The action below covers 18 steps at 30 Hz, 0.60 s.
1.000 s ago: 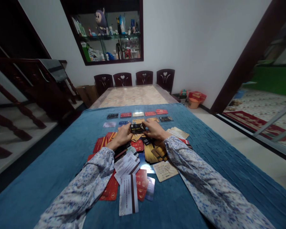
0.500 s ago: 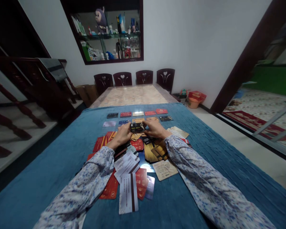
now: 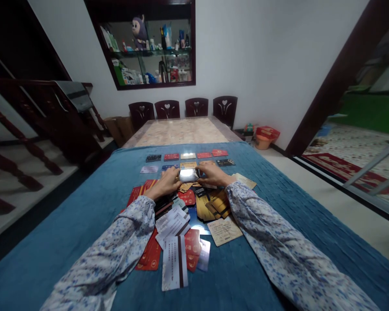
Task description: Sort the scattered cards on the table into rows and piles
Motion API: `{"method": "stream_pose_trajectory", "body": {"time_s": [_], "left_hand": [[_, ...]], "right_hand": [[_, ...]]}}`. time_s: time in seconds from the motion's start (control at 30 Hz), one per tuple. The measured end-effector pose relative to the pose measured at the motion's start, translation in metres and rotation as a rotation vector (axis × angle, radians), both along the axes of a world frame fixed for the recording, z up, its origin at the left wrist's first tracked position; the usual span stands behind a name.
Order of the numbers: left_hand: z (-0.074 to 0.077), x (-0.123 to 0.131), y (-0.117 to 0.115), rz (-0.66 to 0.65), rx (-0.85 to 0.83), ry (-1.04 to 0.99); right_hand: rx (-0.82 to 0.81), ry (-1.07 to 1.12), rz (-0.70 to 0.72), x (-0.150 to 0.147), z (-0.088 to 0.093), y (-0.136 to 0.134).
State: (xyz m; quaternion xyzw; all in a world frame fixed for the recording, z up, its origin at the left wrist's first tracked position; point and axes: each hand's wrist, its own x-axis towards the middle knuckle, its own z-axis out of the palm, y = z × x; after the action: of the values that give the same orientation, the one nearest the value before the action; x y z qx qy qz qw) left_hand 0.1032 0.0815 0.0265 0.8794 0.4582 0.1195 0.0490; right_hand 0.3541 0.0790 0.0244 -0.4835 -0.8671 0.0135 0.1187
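Between my two hands is a black VIP card (image 3: 188,175), its face now washed out by glare. My left hand (image 3: 167,180) grips its left edge and my right hand (image 3: 211,174) its right edge. Below them a loose heap of cards covers the cloth: red cards (image 3: 187,197), gold cards (image 3: 205,208), a white card with a brown stripe (image 3: 175,263) and a cream card (image 3: 224,231). Beyond my hands two rows of cards lie spread out, among them a black card (image 3: 153,158), a red card (image 3: 219,153) and a pale lilac card (image 3: 149,169).
A blue cloth (image 3: 84,224) covers the near part of the table, with the bare marble-like top (image 3: 188,129) beyond. Dark chairs (image 3: 167,109) stand at the far end. A wooden railing (image 3: 22,138) is at the left, an orange bucket (image 3: 262,140) at the right.
The card between my hands has tilted, so its printed face has turned to bright glare. Both hands stay almost in the same place, and the heap looks unchanged.
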Motion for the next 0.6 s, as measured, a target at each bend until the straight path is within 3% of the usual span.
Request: {"method": "stream_pose_trajectory", "body": {"time_s": [0.23, 0.6], "left_hand": [[0.006, 0.005, 0.002, -0.016, -0.049, 0.061], [0.017, 0.024, 0.0, -0.064, -0.087, 0.068]], "right_hand": [[-0.008, -0.051, 0.033, 0.009, 0.001, 0.008], [-0.077, 0.03, 0.092, 0.023, 0.019, -0.003]]}}
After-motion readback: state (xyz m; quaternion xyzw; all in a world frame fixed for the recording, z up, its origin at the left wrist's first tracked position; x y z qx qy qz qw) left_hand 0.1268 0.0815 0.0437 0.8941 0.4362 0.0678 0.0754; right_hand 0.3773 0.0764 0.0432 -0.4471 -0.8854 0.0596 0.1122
